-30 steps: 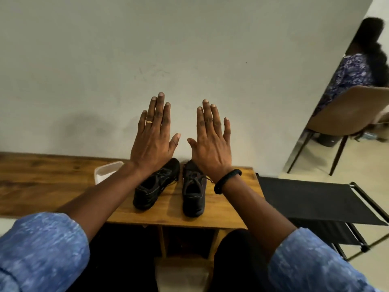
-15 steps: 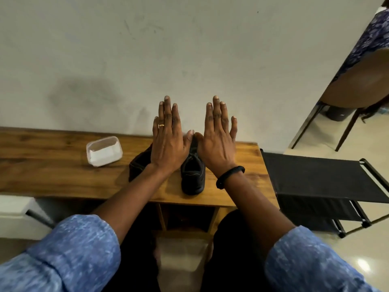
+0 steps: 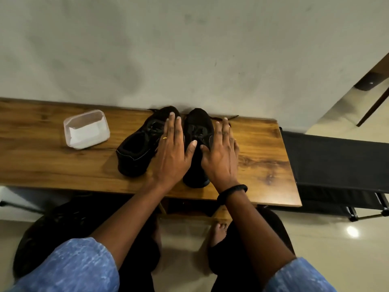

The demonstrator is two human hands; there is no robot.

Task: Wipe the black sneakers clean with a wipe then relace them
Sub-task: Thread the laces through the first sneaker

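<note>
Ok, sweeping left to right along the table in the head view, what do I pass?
Clear tub of white wipes → angled black sneaker → left hand → second black sneaker → right hand → then, past the end of the wooden table, a black folding chair.

There is one wooden table, two black sneakers, counted as left sneaker and right sneaker, one clear plastic tub of white wipes, two hands, left hand and right hand, one gold ring, one black wristband and one black folding stool.
</note>
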